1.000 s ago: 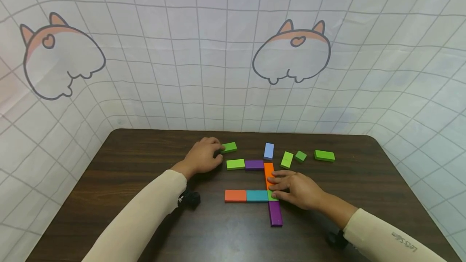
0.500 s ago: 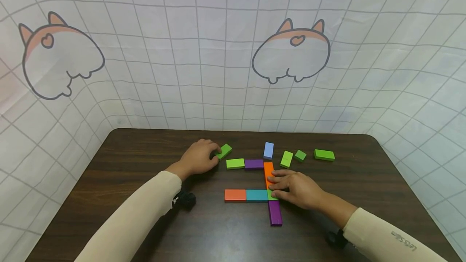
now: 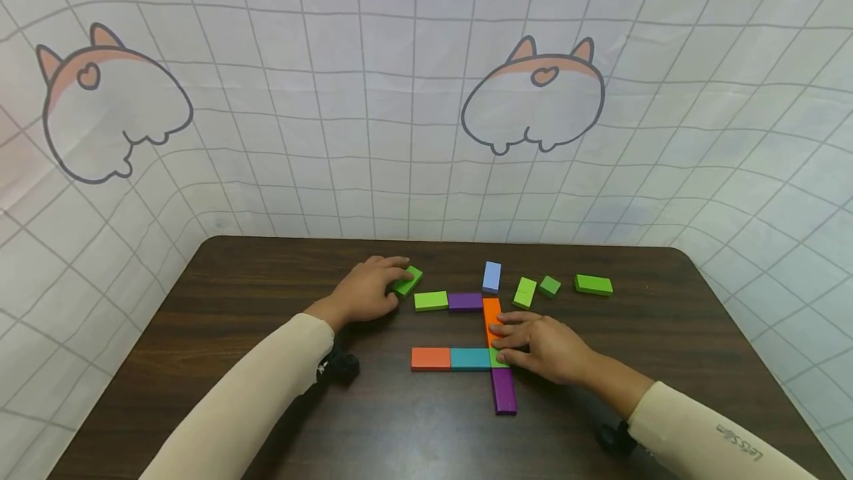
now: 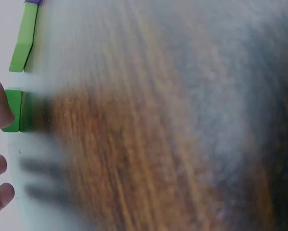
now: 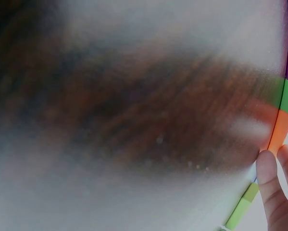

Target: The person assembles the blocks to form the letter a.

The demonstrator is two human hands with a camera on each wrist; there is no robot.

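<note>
In the head view my left hand pinches a green block at the back of the table. The left wrist view has a fingertip against that green block's side; further fingers are spread below it. My right hand rests its extended fingers on an orange block and a small green block. These join a purple block below, a teal block and a red-orange block to the left. Above lie a purple block and a light green block, end to end.
Loose blocks lie toward the back: a blue block, a light green block, a small green cube and a longer green block. The dark wooden table ends at a tiled-pattern curtain.
My left hand drew the green block left and turned it diagonal, then shifted it slightly toward the near side. The right hand and the joined blocks stayed in place.
</note>
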